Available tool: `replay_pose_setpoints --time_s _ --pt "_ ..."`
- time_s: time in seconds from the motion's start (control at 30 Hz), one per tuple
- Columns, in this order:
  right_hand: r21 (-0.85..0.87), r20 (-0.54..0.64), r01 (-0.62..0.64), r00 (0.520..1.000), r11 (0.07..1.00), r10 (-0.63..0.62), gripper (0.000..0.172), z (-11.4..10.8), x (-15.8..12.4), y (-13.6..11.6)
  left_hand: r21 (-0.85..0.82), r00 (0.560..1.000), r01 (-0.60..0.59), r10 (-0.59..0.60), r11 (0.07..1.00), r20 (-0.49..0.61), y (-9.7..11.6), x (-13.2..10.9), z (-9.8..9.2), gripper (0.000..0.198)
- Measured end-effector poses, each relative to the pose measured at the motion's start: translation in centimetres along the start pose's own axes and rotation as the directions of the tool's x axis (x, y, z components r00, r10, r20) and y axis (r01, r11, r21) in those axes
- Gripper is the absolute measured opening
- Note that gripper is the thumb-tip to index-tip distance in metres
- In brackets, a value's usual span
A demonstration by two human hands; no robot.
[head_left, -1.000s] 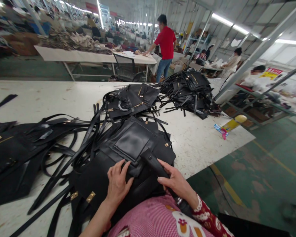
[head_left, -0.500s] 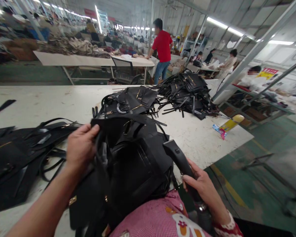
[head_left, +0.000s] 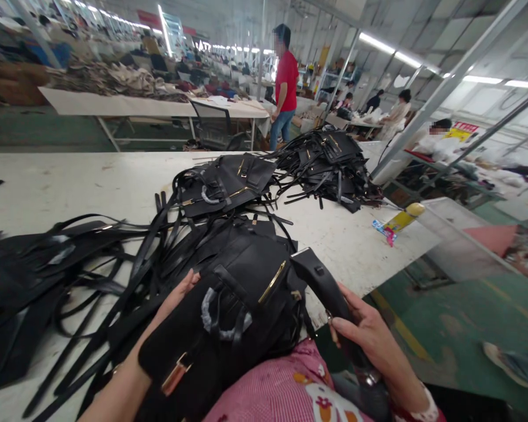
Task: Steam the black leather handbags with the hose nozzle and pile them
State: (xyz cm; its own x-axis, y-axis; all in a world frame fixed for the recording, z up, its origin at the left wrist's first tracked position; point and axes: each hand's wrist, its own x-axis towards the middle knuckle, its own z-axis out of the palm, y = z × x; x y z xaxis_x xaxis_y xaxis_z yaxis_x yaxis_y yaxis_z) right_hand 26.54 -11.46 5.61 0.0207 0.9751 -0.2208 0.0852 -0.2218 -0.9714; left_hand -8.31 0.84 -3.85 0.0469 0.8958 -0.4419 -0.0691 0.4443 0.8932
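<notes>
At the table [head_left: 352, 252], the nearest bag [head_left: 253, 281] has flipped over

Head cam, fwd & dn, close abv blk bag [head_left: 253, 266], far table [head_left: 154, 107] bkgd.

"What's the table [head_left: 44, 187] like?"
"Whitish, speckled with brown marks."
"And on it?"
"A front stack of black bags [head_left: 246, 269], tangled straps [head_left: 152, 241] beside it, more bags [head_left: 17, 299] at left, a middle pile [head_left: 231, 187] and a far heap [head_left: 330, 155] behind. Toward the right end, a yellow object [head_left: 402, 218] by a blue-and-pink packet [head_left: 383, 230]."
</notes>
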Motion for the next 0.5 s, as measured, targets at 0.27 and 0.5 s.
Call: replay_pose_setpoints --time_s 0.27,0.5 --pt "-0.019 0.298 -0.085 0.95 0.996 0.086 0.063 1.6 1.7 3.1 -0.154 0.954 0.162 -0.115 0.975 0.275 -1.2 2.0 -2.1 0.066" --pt "-0.023 0.43 -0.145 0.892 0.989 0.14 0.057 2.6 0.3 5.3 -0.027 0.978 0.079 -0.073 0.996 0.197 -2.1 3.9 -1.9 0.069"
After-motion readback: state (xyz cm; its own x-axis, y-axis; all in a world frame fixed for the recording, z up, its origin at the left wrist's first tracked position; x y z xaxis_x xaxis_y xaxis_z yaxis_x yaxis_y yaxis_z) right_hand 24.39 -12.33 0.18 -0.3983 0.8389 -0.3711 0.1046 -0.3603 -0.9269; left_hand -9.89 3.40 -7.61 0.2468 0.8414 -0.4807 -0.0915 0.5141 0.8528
